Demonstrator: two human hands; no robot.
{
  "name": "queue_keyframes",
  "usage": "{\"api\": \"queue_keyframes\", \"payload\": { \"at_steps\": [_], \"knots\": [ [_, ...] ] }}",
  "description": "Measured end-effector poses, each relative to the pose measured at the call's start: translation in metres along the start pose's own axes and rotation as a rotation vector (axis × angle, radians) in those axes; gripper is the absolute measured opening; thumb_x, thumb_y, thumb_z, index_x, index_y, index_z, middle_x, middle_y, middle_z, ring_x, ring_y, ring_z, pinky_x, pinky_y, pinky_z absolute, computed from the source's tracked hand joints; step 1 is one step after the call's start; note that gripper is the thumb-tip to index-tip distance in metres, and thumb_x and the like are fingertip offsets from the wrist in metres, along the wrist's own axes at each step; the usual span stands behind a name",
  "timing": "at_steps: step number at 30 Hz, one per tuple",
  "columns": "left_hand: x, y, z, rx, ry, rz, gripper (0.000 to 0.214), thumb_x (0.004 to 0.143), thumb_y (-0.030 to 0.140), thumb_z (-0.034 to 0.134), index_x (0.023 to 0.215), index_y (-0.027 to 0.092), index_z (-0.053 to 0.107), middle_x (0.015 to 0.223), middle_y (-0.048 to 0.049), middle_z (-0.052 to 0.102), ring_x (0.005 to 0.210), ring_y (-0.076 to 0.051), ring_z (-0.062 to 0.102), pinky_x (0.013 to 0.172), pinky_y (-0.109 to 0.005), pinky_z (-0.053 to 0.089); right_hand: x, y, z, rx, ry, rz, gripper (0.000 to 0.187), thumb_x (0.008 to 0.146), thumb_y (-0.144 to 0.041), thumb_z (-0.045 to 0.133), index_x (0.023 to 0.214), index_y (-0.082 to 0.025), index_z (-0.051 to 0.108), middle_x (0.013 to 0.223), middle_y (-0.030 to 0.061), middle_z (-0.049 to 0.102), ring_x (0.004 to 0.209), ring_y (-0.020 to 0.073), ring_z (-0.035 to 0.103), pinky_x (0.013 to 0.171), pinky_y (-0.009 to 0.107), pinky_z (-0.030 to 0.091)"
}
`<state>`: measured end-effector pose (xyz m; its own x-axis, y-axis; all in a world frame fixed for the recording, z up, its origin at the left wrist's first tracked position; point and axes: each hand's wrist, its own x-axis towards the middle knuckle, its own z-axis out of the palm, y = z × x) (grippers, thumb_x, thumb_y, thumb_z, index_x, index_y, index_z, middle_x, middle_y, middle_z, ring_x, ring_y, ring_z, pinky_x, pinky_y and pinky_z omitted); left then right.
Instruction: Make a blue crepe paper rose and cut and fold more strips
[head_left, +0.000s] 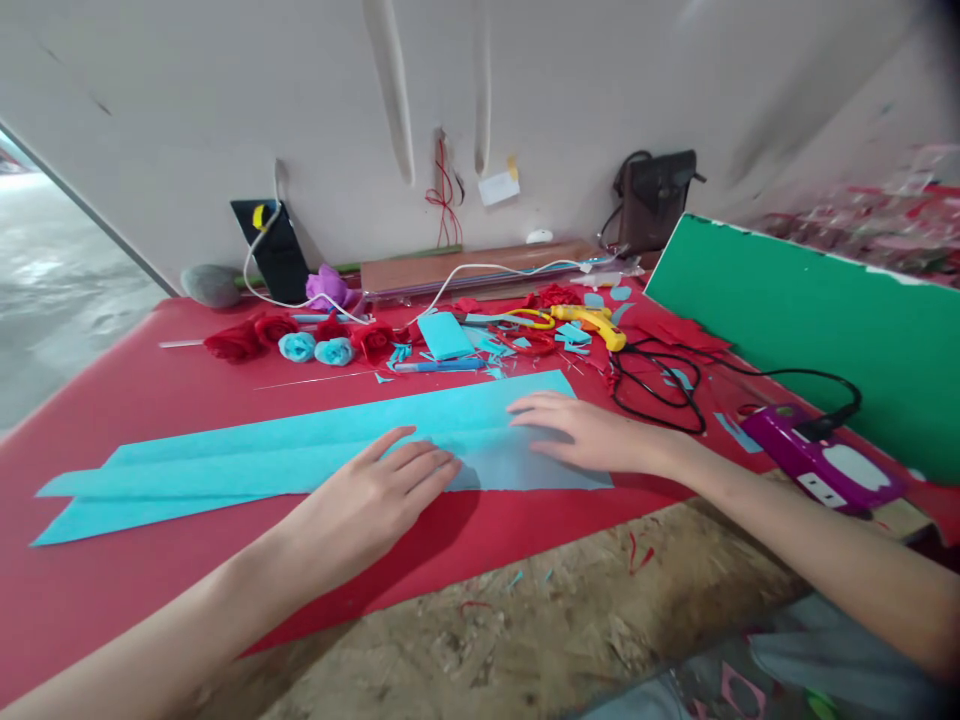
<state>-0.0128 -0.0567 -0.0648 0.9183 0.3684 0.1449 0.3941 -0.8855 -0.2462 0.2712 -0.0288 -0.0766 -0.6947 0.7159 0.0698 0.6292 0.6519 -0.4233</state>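
A long folded strip of light blue crepe paper (247, 455) lies across the red sheet (112, 390) on the table. My left hand (379, 495) rests flat on the paper's near edge, fingers stretched out and together. My right hand (577, 430) lies flat on the paper's right end, fingers extended toward the left. Neither hand holds anything; both press the paper down.
Behind the paper lie red and blue paper roses (300, 342), a small blue paper piece (444, 335), scissors (517, 322), a yellow glue gun (592, 322) and black cable (660, 385). A purple device (821, 462) and a green board (817, 320) sit at right. A phone (279, 250) leans on the wall.
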Motion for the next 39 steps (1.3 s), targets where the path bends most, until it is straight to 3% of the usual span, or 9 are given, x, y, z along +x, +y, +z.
{"api": "queue_keyframes", "payload": {
  "at_steps": [8,11,16,19,23,27,33,36,39],
  "knots": [
    [-0.008,-0.003,-0.008,-0.085,0.016,-0.090,0.036,0.084,0.016,0.045,0.120,0.016,0.051,0.126,-0.0070,0.056,0.117,-0.024,0.049,0.108,-0.047,0.026,0.015,-0.018,0.004,0.164,-0.031,-0.045,0.035,0.089,-0.035,0.044,0.112,-0.013,0.058,0.127,0.0092,0.052,0.122,0.0173,0.040,0.105,0.036,0.032],
    [-0.009,-0.005,-0.010,-0.186,-0.025,-0.105,0.046,0.081,0.026,0.051,0.126,0.016,0.045,0.128,-0.0084,0.053,0.117,-0.023,0.049,0.110,-0.045,0.024,0.021,-0.021,0.004,0.268,-0.025,-0.021,0.034,0.090,-0.034,0.041,0.113,-0.015,0.057,0.124,0.0080,0.055,0.120,0.0147,0.044,0.105,0.033,0.032],
    [-0.007,-0.018,-0.007,-0.234,-0.142,-0.140,0.057,0.079,0.014,0.046,0.134,0.018,0.035,0.134,-0.0078,0.048,0.119,-0.022,0.047,0.106,-0.041,0.030,0.028,-0.023,-0.003,0.447,-0.061,0.092,0.036,0.091,-0.036,0.036,0.112,-0.016,0.058,0.122,0.0075,0.057,0.113,0.0141,0.051,0.101,0.032,0.037],
    [-0.003,-0.029,-0.008,-0.283,-0.248,-0.192,0.055,0.079,0.018,0.047,0.133,0.017,0.038,0.128,-0.0098,0.051,0.115,-0.024,0.049,0.099,-0.038,0.038,0.027,-0.021,-0.010,0.491,-0.101,0.105,0.040,0.089,-0.040,0.040,0.117,-0.015,0.054,0.124,0.0081,0.055,0.114,0.0148,0.051,0.100,0.032,0.037],
    [0.005,-0.042,-0.010,-0.386,-0.271,-0.235,0.047,0.084,0.022,0.041,0.131,0.018,0.041,0.127,-0.0098,0.053,0.114,-0.023,0.051,0.094,-0.036,0.042,0.014,-0.016,-0.023,0.341,-0.235,-0.019,0.078,0.065,-0.045,0.070,0.133,-0.022,0.038,0.139,0.0062,0.040,0.127,0.0194,0.037,0.106,0.033,0.030],
    [0.013,-0.053,-0.008,-0.550,-0.257,-0.274,0.038,0.091,0.028,0.033,0.124,0.022,0.049,0.125,-0.0046,0.057,0.111,-0.018,0.054,0.095,-0.031,0.041,0.001,-0.008,-0.029,0.191,-0.312,-0.023,0.100,0.055,-0.045,0.076,0.139,-0.024,0.026,0.145,0.0079,0.027,0.134,0.0235,0.024,0.109,0.036,0.025],
    [0.026,-0.070,-0.011,-0.793,-0.332,-0.345,0.038,0.093,0.041,0.031,0.106,0.021,0.061,0.121,-0.0003,0.059,0.110,-0.015,0.054,0.096,-0.025,0.038,-0.004,0.002,-0.028,0.127,-0.258,-0.075,0.078,0.070,-0.018,0.062,0.139,-0.020,0.026,0.141,0.0107,0.033,0.131,0.0199,0.029,0.107,0.037,0.028],
    [0.030,-0.075,-0.013,-0.849,-0.390,-0.357,0.035,0.091,0.042,0.038,0.113,0.023,0.057,0.122,-0.0005,0.059,0.110,-0.015,0.054,0.094,-0.025,0.040,-0.002,0.004,-0.027,0.114,-0.191,-0.114,0.071,0.072,-0.006,0.050,0.138,-0.020,0.027,0.141,0.0105,0.033,0.131,0.0169,0.030,0.106,0.035,0.030],
    [0.030,-0.077,-0.012,-0.903,-0.410,-0.374,0.036,0.090,0.043,0.040,0.115,0.024,0.056,0.124,-0.0004,0.057,0.113,-0.015,0.052,0.096,-0.025,0.039,0.001,0.004,-0.022,0.123,-0.149,-0.124,0.066,0.073,-0.009,0.051,0.136,-0.017,0.031,0.139,0.0121,0.035,0.130,0.0170,0.031,0.105,0.035,0.031]
  ]
}}
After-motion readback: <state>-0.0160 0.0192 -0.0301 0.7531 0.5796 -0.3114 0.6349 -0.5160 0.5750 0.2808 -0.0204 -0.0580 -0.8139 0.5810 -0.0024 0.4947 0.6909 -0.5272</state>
